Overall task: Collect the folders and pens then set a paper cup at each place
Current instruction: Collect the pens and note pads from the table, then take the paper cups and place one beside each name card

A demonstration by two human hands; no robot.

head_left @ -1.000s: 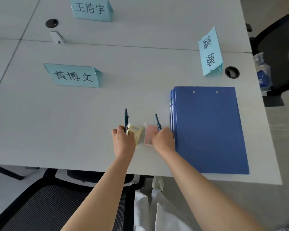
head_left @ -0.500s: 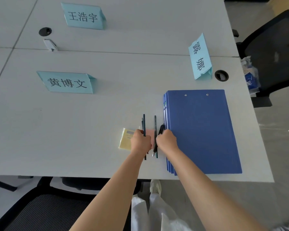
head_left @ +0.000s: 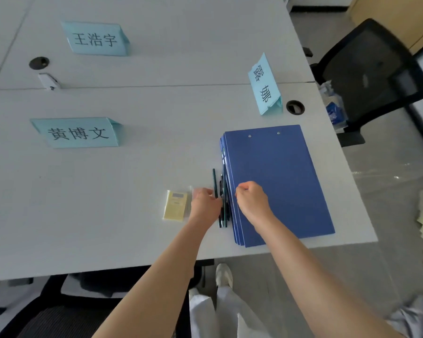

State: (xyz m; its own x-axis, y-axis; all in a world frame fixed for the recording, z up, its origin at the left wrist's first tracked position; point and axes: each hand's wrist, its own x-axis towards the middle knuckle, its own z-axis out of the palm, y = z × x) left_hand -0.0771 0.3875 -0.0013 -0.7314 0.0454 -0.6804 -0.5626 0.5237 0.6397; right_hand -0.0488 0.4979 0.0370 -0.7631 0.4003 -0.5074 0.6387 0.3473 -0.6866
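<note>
Dark pens (head_left: 222, 201) between both hands, beside folders (head_left: 276, 181)

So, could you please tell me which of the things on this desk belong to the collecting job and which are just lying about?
Belonging to the job:
- stack of blue folders
- dark pens gathered beside the stack, left hand at them
- right hand, curled over the folders' edge

Just lying about:
- yellow sticky-note pad
- three light blue name cards
- small white object near the cable hole

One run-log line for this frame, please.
stage: gathering pens | left hand: on pens | right hand: over folders | cups: none placed
</note>
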